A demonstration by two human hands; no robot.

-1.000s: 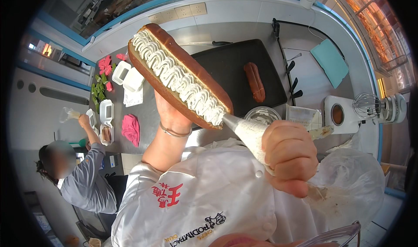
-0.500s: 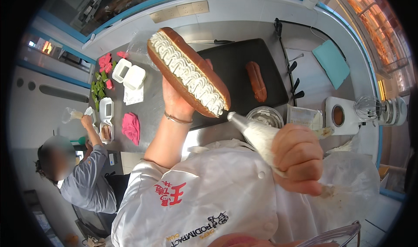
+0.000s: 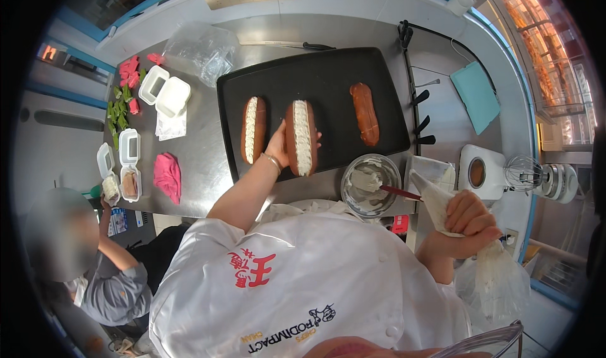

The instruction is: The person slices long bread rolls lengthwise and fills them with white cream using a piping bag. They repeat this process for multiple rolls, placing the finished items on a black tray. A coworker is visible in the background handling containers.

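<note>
My left hand (image 3: pixel 277 146) is closed round a long brown bun (image 3: pixel 302 137) with wavy white cream piped along its top. It is over the near part of a black baking tray (image 3: pixel 328 74); I cannot tell whether the bun touches it. To its left on the tray lies a cream-filled bun (image 3: pixel 251 127), and to its right a plain brown bun (image 3: pixel 365 115). My right hand (image 3: pixel 467 222) grips a piping bag (image 3: pixel 433 197) of white cream, off the tray's near right corner. Beside the bag is a clear bowl (image 3: pixel 347 197) of cream with a red-handled spatula (image 3: pixel 399 192).
At left, a co-worker's hand (image 3: pixel 106 201) is beside open white food boxes (image 3: pixel 129 146). A pink cloth (image 3: pixel 167 176) and a clear plastic bag (image 3: pixel 199 48) lie left of the tray. A knife (image 3: pixel 315 46) lies behind it. To the right are a white mixer (image 3: pixel 483 168) and a teal board (image 3: pixel 476 96).
My left hand has lowered the cream-filled bun toward the tray, away from the piping nozzle. My right hand has drawn the piping bag to the right. The co-worker's hand has come down to the boxes.
</note>
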